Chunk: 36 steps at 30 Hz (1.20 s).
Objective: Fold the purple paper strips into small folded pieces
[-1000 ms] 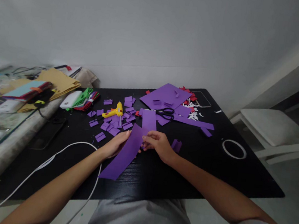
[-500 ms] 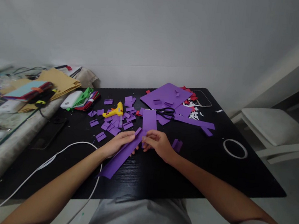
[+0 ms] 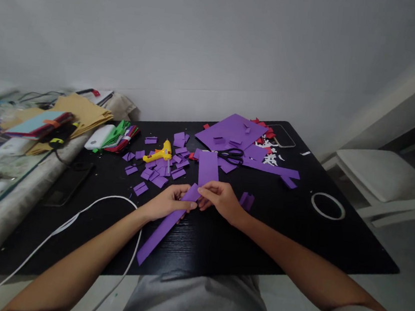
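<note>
A long purple paper strip (image 3: 162, 230) slants across the front of the black table, held by my left hand (image 3: 171, 201) with the thumb on top and fingers beneath. At the strip's upper end, my right hand (image 3: 220, 200) pinches its corner between thumb and fingers. Just beyond my hands lies a wider purple paper strip (image 3: 209, 167), partly covered by my right hand. Black-handled scissors (image 3: 231, 154) rest past it, their blades partly hidden. Left of them, a yellow hot glue gun (image 3: 159, 152) lies on several small folded purple paper pieces (image 3: 159, 182).
A large purple sheet (image 3: 229, 130) lies at the back among red and white scraps (image 3: 268, 153). A white ring (image 3: 328, 205) is at the right. A white cable (image 3: 91, 207) curves past my left forearm. Folders and envelopes (image 3: 80, 112) are stacked at the left.
The strip has turned in my left hand and its lower end has swung nearer to me. My left thumb now presses across it, and my right fingers have taken its upper corner.
</note>
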Available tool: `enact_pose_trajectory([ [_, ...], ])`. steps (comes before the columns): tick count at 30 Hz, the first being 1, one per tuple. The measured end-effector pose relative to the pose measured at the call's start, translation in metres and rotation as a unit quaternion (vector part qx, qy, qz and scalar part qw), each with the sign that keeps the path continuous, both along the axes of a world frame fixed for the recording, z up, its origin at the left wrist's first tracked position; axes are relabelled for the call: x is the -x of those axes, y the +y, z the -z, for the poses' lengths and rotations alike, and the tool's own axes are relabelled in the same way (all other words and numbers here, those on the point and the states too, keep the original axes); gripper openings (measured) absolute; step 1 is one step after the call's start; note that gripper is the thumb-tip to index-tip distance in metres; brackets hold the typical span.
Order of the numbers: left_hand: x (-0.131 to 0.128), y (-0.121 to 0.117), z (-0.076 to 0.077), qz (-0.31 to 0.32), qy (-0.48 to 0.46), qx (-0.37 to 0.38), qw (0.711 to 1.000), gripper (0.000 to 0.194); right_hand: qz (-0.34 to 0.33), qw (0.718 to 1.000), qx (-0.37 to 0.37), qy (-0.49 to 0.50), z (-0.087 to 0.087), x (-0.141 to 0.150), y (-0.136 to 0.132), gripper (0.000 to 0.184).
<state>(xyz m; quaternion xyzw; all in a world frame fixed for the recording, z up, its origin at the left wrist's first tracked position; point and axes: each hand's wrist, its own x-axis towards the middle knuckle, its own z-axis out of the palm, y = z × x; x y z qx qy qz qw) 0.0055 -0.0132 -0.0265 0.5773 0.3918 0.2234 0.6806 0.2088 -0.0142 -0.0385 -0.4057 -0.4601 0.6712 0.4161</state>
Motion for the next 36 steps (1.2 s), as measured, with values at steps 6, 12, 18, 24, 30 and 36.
enact_pose_trajectory([
  [6,-0.001,-0.003,-0.002,-0.010,0.004,0.006,1.000,0.041,-0.019,1.000,0.017,0.009,0.000,-0.003,0.002,0.042],
  [12,-0.006,0.009,-0.028,-0.040,0.032,-0.105,0.993,0.041,-0.022,0.999,-0.023,-0.002,-0.031,-0.008,0.014,0.037],
  [18,-0.011,0.029,-0.090,-0.086,0.022,-0.230,0.969,0.032,0.007,0.988,-0.152,-0.005,-0.094,-0.012,0.030,0.031],
  [24,-0.012,0.018,-0.133,-0.124,0.021,-0.317,0.940,0.026,0.021,0.972,-0.235,-0.002,-0.133,-0.010,0.027,0.023],
  [30,-0.010,0.014,-0.132,-0.169,0.023,-0.340,0.925,0.024,0.023,0.967,-0.254,-0.014,-0.141,-0.004,0.025,0.025],
  [36,-0.014,0.016,-0.127,-0.168,-0.006,-0.347,0.922,0.022,0.037,0.960,-0.277,-0.008,-0.136,-0.007,0.020,0.026],
])
